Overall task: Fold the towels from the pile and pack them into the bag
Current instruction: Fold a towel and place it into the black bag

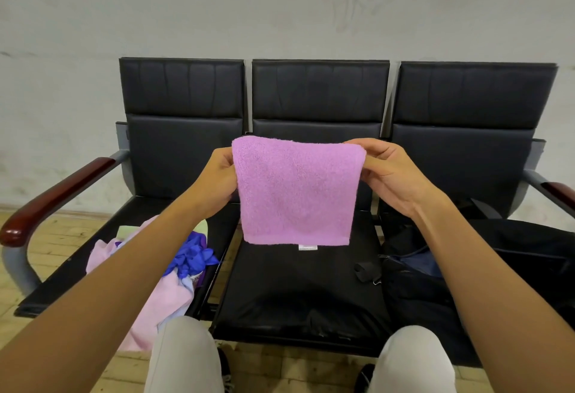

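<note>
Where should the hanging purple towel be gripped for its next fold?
Judging by its pose, at the free bottom corners of the purple towel, from below. The left hand and right hand already pinch its top corners, and it hangs flat, tag edge lowest.

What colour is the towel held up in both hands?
Plain purple-pink towel, seen in the head view.

The bench's middle seat lies bare below the hanging purple towel. The towel pile crowds the left seat; the dark bag, seemingly open, fills the right, its strap spilling onto the middle seat.
</note>
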A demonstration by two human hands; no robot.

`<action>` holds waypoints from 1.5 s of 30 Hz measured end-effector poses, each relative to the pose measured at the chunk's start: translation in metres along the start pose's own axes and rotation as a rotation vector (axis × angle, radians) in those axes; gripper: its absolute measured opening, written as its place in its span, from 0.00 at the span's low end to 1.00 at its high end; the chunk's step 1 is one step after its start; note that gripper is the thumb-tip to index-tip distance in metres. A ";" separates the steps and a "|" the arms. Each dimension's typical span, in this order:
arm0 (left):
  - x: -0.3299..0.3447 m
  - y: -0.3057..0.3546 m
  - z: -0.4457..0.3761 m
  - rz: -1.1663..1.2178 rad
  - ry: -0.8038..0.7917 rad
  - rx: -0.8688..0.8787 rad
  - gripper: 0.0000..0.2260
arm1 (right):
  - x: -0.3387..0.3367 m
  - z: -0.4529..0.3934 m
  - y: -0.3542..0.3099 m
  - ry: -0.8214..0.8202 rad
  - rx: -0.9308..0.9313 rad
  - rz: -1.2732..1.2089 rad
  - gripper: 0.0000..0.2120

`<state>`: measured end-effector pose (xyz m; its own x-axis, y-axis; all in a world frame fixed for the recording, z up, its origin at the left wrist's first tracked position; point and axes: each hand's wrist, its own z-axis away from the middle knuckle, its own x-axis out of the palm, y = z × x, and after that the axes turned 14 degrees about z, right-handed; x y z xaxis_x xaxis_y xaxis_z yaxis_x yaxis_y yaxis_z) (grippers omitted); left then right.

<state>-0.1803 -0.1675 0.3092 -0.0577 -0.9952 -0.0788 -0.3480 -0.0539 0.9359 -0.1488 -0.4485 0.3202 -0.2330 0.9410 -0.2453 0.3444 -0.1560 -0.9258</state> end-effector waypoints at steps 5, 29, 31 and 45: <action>0.005 0.000 0.001 0.043 -0.023 0.001 0.09 | 0.014 0.012 0.002 -0.185 0.225 -0.146 0.12; 0.025 -0.019 0.006 0.841 -0.075 -0.487 0.21 | 0.015 0.017 0.019 -0.160 0.428 -0.612 0.17; 0.031 -0.030 0.009 0.822 -0.133 -0.538 0.27 | 0.012 0.017 0.023 -0.107 0.496 -0.580 0.16; 0.117 -0.080 -0.036 0.553 -0.026 -0.737 0.24 | -0.022 0.075 0.103 -0.011 0.564 -0.452 0.22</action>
<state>-0.1257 -0.2828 0.2370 -0.0626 -0.8929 0.4459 0.4189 0.3820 0.8238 -0.1765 -0.5081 0.2092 -0.2520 0.9475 0.1968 -0.3088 0.1140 -0.9443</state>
